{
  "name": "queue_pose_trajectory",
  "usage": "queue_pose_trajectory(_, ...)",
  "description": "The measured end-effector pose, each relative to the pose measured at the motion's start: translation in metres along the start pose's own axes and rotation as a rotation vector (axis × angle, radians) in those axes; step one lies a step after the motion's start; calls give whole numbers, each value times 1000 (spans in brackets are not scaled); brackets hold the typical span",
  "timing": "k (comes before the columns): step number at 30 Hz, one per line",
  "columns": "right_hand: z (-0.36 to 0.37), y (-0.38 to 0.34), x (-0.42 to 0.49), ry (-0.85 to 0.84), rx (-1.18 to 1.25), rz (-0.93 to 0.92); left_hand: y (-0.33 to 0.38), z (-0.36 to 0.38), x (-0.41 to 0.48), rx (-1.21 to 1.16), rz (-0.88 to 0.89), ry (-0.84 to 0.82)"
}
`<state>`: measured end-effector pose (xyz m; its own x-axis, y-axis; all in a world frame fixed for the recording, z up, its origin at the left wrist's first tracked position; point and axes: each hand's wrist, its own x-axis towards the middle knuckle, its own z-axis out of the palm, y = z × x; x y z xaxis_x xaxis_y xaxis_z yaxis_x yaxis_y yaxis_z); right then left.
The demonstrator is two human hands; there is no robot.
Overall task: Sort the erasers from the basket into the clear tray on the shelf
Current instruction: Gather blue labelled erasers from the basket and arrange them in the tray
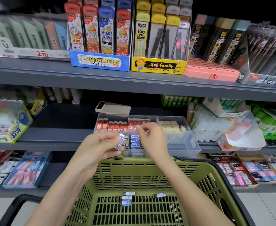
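Centre: the left hand (99,147) pinches one blue-sleeved eraser (121,140), held on end between thumb and fingers. At its 3 o'clock, the right hand (152,138) hovers over the middle compartment of the clear tray (185,145), fingers curled; whether they hold anything cannot be told. At the tray's 6 o'clock: the green basket (134,173), with several loose erasers (127,197) on its floor.

Head camera faces shelf (60,121), downward; seemingly near.
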<state>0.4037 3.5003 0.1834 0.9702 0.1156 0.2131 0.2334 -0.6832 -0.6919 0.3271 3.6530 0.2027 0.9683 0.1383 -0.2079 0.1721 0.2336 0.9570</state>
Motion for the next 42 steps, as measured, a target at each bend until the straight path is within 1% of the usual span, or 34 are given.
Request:
queue_pose_trajectory(2,-18,-11,-7,-177,409,-24,-2,4,1,47,14,-9)
queue_pose_trajectory(3,-27,-15,-12,-277,509,-11,-3,6,2,44,22,-13)
queue_pose_trajectory(4,-34,-17,-17,-345,528,-14,-4,10,2,25,28,-17)
queue_pose_trajectory(5,-39,-16,-21,-373,510,-25,-4,15,3,-8,35,-18)
queue_pose_trajectory(7,-45,-11,-26,-339,499,-19,-6,27,5,-117,37,-16)
queue_pose_trajectory(9,-49,-5,-29,-288,557,31,-8,42,7,-201,35,-3)
queue_pose_trajectory(12,-54,3,-29,-220,650,98,-10,65,10,-214,34,34)
queue_pose_trajectory(14,-58,8,-27,-210,753,152,-11,78,13,-266,13,42)
queue_pose_trajectory(16,-60,12,-26,-232,870,191,-12,87,15,-262,15,46)
queue_pose_trajectory(18,-61,16,-25,-217,933,204,-13,89,16,-154,66,36)
queue_pose_trajectory(19,-63,20,-23,-185,906,188,-15,87,16,-34,126,27)
queue_pose_trajectory(20,-65,24,-20,-146,823,154,-18,82,16,157,218,37)
queue_pose_trajectory(21,-68,30,-14,-114,682,100,-23,74,16,420,341,75)
queue_pose_trajectory(22,-71,35,-8,-104,492,35,-28,65,15,702,476,125)
queue_pose_trajectory(23,-73,39,-1,-127,276,-26,-33,56,13,945,593,158)
queue_pose_trajectory(24,-73,41,5,-175,72,-76,-37,47,12,1124,676,151)
queue_pose_trajectory(25,-72,42,10,-233,-95,-117,-42,40,11,1258,726,111)
queue_pose_trajectory(27,-65,40,17,-332,-335,-191,-51,28,10,1463,778,8)
queue_pose_trajectory(29,-56,37,21,-399,-459,-239,-59,21,10,1571,808,-61)
queue_pose_trajectory(33,-45,36,24,-464,-538,-261,-67,17,10,1649,817,-106)
queue_pose_trajectory(38,-47,38,28,-512,-560,-266,-68,16,9,1619,836,-90)
queue_pose_trajectory(41,-46,40,28,-549,-656,-306,-68,16,8,1592,864,-74)
queue_pose_trajectory(42,-47,39,26,-536,-691,-336,-68,16,7,1582,879,-63)
